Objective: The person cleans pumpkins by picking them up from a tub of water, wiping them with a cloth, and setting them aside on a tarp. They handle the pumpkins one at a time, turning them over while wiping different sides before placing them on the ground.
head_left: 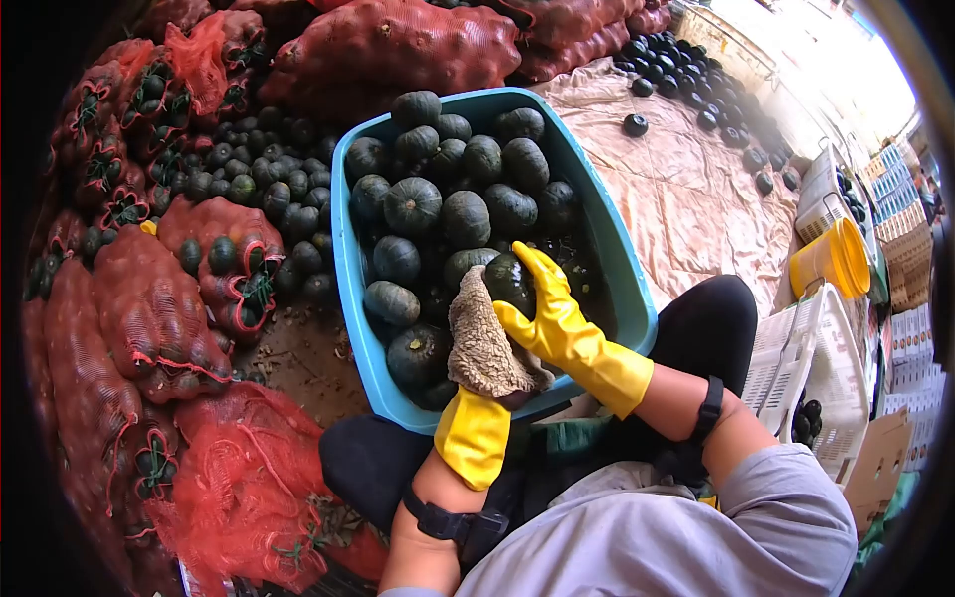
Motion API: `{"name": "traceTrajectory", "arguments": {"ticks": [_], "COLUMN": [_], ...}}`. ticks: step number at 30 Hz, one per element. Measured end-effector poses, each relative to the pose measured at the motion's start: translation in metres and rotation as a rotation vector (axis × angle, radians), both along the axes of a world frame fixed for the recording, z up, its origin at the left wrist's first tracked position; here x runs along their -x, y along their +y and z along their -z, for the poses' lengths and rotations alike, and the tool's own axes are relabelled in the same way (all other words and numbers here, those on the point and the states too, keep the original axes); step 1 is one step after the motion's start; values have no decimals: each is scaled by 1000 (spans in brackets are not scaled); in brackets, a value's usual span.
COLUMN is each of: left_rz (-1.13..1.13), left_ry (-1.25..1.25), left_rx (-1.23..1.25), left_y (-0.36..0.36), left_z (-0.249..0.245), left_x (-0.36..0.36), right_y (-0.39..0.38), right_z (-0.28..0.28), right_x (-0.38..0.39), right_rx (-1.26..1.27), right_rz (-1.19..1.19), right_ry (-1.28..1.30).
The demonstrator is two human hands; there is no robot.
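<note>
A blue plastic tub (348,298) in front of me holds many dark green squashes (413,206). My right hand (557,318), in a yellow rubber glove, curves its fingers over the far right side of one wet, shiny squash (509,283), with the thumb pointing left toward the cloth. A rough beige cloth (482,338) covers my left hand (476,428); only the yellow glove's cuff and wrist show below it. The cloth lies against the left side of the same squash. My left fingers are hidden under the cloth.
Red mesh sacks (149,308) of squashes crowd the left and back, beside loose squashes (269,179). More dark squashes (686,75) lie on a tan sheet (647,179) at the back right. To the right stand a yellow bucket (831,257) and white crates (831,368).
</note>
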State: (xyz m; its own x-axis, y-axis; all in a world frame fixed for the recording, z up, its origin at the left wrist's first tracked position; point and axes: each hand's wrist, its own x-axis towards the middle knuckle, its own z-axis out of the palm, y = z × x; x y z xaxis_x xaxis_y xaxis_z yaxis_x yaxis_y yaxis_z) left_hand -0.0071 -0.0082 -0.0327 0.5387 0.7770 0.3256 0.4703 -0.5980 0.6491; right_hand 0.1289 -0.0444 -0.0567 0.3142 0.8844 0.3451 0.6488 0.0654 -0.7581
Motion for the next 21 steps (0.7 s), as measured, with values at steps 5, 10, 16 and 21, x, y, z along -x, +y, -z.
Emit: {"name": "traceTrajectory", "arguments": {"ticks": [5,10,16,21], "left_rz": [204,334,-267,206], "left_ry": [-34,-610,-937,-1030], "left_rx": [24,1244,1691,1480], "left_y": [30,52,42,47], "left_z": [19,59,-10,48], "left_x": [11,5,5,-1], "right_y": [-31,-24,4,16], "right_z": [-37,-15,-21,-40], "right_x": [-4,-45,-179,-153], "right_rx": [542,696,11,951], "right_rz": [-108,-238,-380,-337], "right_ry": [1266,1872,705,13]}}
